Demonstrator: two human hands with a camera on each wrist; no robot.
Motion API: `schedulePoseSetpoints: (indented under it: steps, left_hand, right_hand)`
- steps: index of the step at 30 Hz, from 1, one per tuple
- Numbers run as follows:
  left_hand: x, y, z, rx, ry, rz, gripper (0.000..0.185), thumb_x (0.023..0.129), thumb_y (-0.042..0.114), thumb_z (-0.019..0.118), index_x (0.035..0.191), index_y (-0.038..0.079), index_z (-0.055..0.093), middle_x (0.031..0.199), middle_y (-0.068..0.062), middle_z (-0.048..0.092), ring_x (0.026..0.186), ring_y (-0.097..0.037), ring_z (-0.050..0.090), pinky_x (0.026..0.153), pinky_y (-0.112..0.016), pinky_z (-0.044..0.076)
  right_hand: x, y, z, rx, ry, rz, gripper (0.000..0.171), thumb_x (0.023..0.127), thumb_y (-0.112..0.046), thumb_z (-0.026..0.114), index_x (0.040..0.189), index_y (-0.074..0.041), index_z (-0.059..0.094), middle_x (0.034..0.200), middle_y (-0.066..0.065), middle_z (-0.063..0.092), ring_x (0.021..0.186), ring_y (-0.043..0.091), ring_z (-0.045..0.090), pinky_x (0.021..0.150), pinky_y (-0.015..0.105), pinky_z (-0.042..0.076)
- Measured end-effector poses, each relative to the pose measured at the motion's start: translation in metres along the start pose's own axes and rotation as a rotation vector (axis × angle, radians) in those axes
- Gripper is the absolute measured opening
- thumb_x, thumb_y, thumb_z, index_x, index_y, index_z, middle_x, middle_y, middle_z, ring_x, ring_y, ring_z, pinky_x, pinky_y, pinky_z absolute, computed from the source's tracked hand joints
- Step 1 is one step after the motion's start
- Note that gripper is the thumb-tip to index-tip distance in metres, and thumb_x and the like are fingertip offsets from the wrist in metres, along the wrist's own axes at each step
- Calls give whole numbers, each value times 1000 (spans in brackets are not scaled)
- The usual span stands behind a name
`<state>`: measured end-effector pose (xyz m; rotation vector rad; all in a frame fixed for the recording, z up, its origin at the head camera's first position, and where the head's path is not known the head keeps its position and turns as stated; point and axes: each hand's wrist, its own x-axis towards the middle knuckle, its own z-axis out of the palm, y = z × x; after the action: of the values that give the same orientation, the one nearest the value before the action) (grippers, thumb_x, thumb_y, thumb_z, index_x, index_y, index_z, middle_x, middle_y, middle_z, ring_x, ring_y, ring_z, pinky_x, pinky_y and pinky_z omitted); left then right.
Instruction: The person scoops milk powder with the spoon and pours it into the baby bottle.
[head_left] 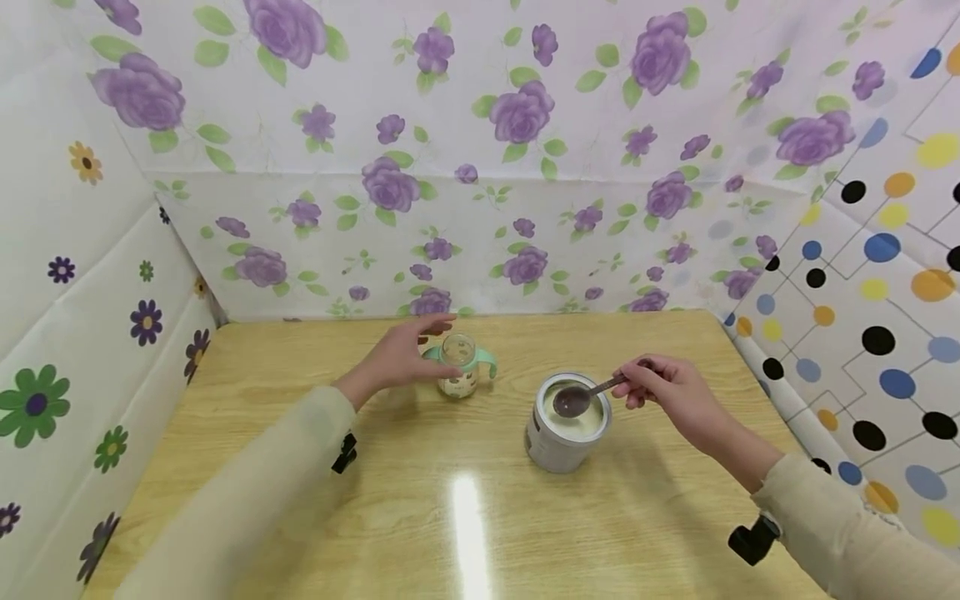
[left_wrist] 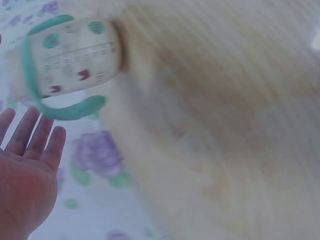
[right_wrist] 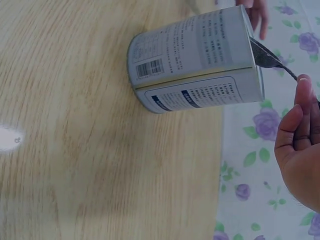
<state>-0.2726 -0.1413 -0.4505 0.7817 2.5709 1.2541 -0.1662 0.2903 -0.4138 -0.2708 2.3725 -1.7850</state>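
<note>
Sleeves (head_left: 247,492) nearest, I see the right hand (head_left: 675,396) pinch the spoon (head_left: 572,402), likely to level it over the can (head_left: 557,450), while the left hand (head_left: 397,356), spread loosely around the bottle (head_left: 459,386), perhaps steadies it.

Left hand (left_wrist: 27,175) had fingers extended, close beside the printed bottle (left_wrist: 75,57); green handles (left_wrist: 75,110) attached; worktop (left_wrist: 215,140) blurry; purple-flowered cloth (left_wrist: 95,210) behind.
</note>
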Motion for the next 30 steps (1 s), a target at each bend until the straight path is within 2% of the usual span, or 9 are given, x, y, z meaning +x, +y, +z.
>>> schedulePoseSetpoints:
  steps: [4, 7, 13, 17, 20, 23, 27, 30]
  left_hand:
    - [-1, 24, -13, 29, -1, 56, 93, 87, 42, 91, 163, 17, 45, 160, -9, 52, 148, -33, 47, 125, -51, 38]
    - [-2, 41, -17, 54, 0, 93, 90, 87, 42, 91, 162, 20, 48, 159, -6, 52, 148, -32, 47, 124, -51, 38]
    - [-3, 69, -10, 61, -25, 153, 88, 87, 45, 90, 162, 23, 49, 159, -1, 53, 147, -27, 49, 124, -50, 39]
    - [-2, 80, 5, 34, -66, 164, 89, 86, 46, 91, 162, 25, 48, 161, 0, 52, 147, -23, 49, 124, -48, 39]
    - [-2, 85, 20, 24, -104, 168, 92, 85, 45, 92, 163, 24, 47, 162, -1, 51, 147, -23, 50, 124, -46, 40]
    - [-2, 88, 37, 10, -137, 169, 96, 84, 45, 93, 164, 22, 45, 163, -2, 50, 147, -24, 50, 123, -45, 41]
    - [-3, 85, 63, -18, -160, 164, 101, 83, 43, 93, 166, 18, 41, 165, -2, 48, 148, -25, 50, 122, -44, 42]
    - [-5, 80, 82, -53, -167, 150, 104, 84, 41, 94, 168, 17, 37, 167, -3, 45, 149, -26, 48, 122, -45, 41]
  right_hand:
    - [-1, 4, 0, -12, 18, -2, 42, 114, -28, 56, 120, 12, 68, 97, 8, 79, 82, 18, 73, 78, 32, 64]
    - [-1, 7, 0, -38, 34, -5, 42, 113, -28, 57, 121, 12, 68, 97, 8, 79, 82, 19, 73, 77, 31, 64]
    - [0, 10, 4, -133, 52, -32, 41, 112, -26, 60, 124, 12, 69, 100, 14, 79, 86, 24, 75, 76, 31, 65]
    - [0, 9, 7, -169, 54, -61, 34, 112, -23, 61, 121, 8, 72, 99, 14, 79, 86, 23, 76, 76, 31, 65]
    - [-1, 7, 8, -202, 50, -101, 29, 111, -19, 62, 119, 6, 74, 97, 14, 79, 84, 18, 76, 75, 31, 65]
    - [-3, 4, 10, -234, 52, -136, 25, 110, -16, 63, 117, 4, 76, 96, 13, 80, 83, 19, 76, 74, 31, 65]
    - [-6, -1, 12, -314, 72, -186, 21, 110, -17, 64, 114, -3, 79, 94, 5, 81, 80, 20, 76, 72, 29, 64]
    - [-9, -4, 13, -411, 98, -244, 18, 109, -16, 65, 113, -9, 80, 92, -1, 80, 77, 14, 75, 69, 27, 62]
